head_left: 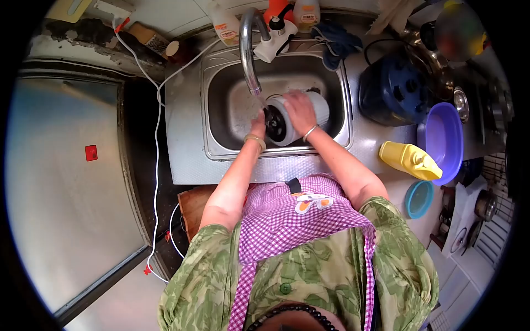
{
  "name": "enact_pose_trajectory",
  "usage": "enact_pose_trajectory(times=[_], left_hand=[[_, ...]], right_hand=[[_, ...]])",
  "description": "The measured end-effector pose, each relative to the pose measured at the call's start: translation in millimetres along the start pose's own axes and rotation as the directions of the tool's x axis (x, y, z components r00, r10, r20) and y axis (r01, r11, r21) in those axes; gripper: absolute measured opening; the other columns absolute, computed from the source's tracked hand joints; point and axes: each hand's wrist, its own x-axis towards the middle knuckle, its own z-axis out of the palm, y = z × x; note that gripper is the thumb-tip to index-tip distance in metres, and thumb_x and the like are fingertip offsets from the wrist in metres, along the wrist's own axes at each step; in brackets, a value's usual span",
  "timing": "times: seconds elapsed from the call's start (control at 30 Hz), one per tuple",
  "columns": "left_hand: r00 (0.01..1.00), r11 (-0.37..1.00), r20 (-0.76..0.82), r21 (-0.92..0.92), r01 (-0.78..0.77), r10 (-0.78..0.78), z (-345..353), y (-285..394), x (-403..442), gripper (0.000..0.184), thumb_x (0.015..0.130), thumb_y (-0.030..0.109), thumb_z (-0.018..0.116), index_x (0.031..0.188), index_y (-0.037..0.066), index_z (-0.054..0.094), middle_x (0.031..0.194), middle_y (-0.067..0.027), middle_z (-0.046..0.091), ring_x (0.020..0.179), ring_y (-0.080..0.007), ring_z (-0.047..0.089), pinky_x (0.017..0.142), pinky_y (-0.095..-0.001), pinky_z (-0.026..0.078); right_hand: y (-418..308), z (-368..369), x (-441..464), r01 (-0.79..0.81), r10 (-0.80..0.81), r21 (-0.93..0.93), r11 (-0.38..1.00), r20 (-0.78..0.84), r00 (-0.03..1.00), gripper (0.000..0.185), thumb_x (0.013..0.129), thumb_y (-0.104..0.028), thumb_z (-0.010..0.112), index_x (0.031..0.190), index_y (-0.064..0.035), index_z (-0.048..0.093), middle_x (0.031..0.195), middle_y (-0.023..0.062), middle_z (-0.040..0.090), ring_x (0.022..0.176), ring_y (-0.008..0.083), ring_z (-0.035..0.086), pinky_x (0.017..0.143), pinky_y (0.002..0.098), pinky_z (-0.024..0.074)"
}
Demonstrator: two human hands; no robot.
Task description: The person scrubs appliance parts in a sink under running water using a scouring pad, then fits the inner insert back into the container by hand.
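Note:
Inside the metal sink (221,144), a white cylindrical container (318,107) lies tilted on its side, its dark round opening facing left. My right hand (300,112) holds it from above, fingers spread over its outer wall. My left hand (258,124) is beside the opening, under the tip of the chrome faucet (248,55); its fingers are blurred and partly hidden. Water seems to run from the faucet near the opening. What the dark inside holds, I cannot make out.
Behind the sink stand bottles (225,26) and a dark blue cloth (335,44). To the right are a dark blue pot-like appliance (386,91), a yellow jug (406,157), a purple basin (445,132) and a teal bowl (419,198). A white cable (158,165) hangs on the left.

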Motion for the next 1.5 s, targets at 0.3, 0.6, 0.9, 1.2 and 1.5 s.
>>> enact_pose_trajectory(times=[0.3,0.6,0.9,1.2,1.5], left_hand=[[0.937,0.935,0.028,0.048,-0.35,0.349,36,53,-58,0.098,0.094,0.064,0.054,0.156,-0.003,0.021,0.161,-0.0226,0.027,0.149,-0.0321,0.027,0.121,-0.0358,0.021],[0.984,0.994,0.145,0.033,0.102,-0.106,30,56,-82,0.108,0.082,0.054,0.075,0.161,0.017,0.012,0.159,-0.014,0.033,0.14,-0.034,0.039,0.102,-0.0585,0.038],[0.992,0.997,0.11,-0.029,0.072,-0.068,-14,67,-87,0.09,0.091,0.054,0.068,0.157,0.011,0.025,0.148,-0.0131,0.049,0.132,-0.0291,0.05,0.102,-0.05,0.046],[0.869,0.842,-0.334,0.516,-0.156,0.365,-46,93,-142,0.102,0.076,0.058,0.076,0.156,0.013,0.032,0.134,-0.0356,0.05,0.127,-0.0502,0.044,0.112,-0.0521,0.033],[0.527,0.514,-0.263,0.752,-0.413,0.808,-26,94,-214,0.104,0.068,0.032,0.088,0.151,0.003,0.033,0.134,-0.0244,0.044,0.125,-0.04,0.042,0.11,-0.0494,0.033]], right_hand=[[14,19,-13,-0.039,0.055,-0.171,0.985,0.089,0.995,0.039,0.097,-0.029,0.052,0.131,-0.0105,0.06,0.14,0.0119,0.057,0.135,0.0364,0.045,0.113,0.0526,0.031],[101,4,-31,-0.835,0.838,-0.083,0.544,0.011,0.545,0.071,0.086,-0.055,0.066,0.134,-0.003,0.057,0.137,0.0254,0.056,0.131,0.04,0.05,0.11,0.0463,0.0389],[70,16,-18,-0.728,0.696,0.374,0.575,0.244,0.675,0.076,0.087,-0.052,0.068,0.14,-0.0009,0.052,0.129,0.0239,0.063,0.121,0.0401,0.059,0.105,0.04,0.0442],[13,52,-4,-0.722,0.757,0.665,0.19,0.369,0.539,0.059,0.095,-0.042,0.063,0.133,0.0033,0.057,0.13,0.0157,0.063,0.119,0.0264,0.06,0.102,0.0352,0.0445],[-10,53,12,-0.808,0.574,0.586,-0.059,0.682,0.452,0.059,0.102,-0.05,0.047,0.143,-0.0083,0.052,0.14,0.0093,0.058,0.128,0.0235,0.054,0.11,0.0442,0.0398]])
